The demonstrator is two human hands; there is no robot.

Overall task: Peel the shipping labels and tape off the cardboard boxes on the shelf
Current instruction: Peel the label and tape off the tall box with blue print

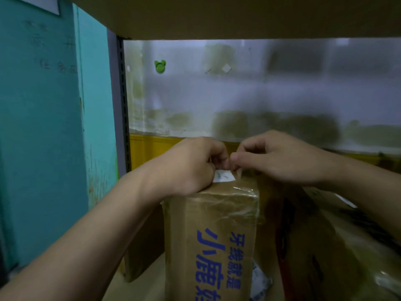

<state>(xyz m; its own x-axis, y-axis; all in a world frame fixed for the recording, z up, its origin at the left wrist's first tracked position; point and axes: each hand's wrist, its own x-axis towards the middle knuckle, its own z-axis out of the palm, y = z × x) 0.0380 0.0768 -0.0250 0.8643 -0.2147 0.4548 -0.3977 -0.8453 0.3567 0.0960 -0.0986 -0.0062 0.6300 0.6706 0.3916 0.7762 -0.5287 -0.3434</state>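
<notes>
A tall cardboard box (210,235) with blue printed characters stands upright on the shelf, wrapped in clear tape (245,192) that wrinkles at its top edge. A white label (223,176) sits on the box's top. My left hand (191,166) rests on the top left of the box with fingers curled, pinching at the label's upper edge. My right hand (282,157) meets it from the right, thumb and fingers pinching a strip of tape or label beside the left fingertips. The pinched spot is partly hidden by my fingers.
Another cardboard box (325,246) leans close on the right, a smaller one (145,246) stands behind on the left. A shelf board (238,16) hangs low overhead. A dark slotted upright (123,105) and teal wall (43,127) bound the left. A stained white wall (260,94) stands behind.
</notes>
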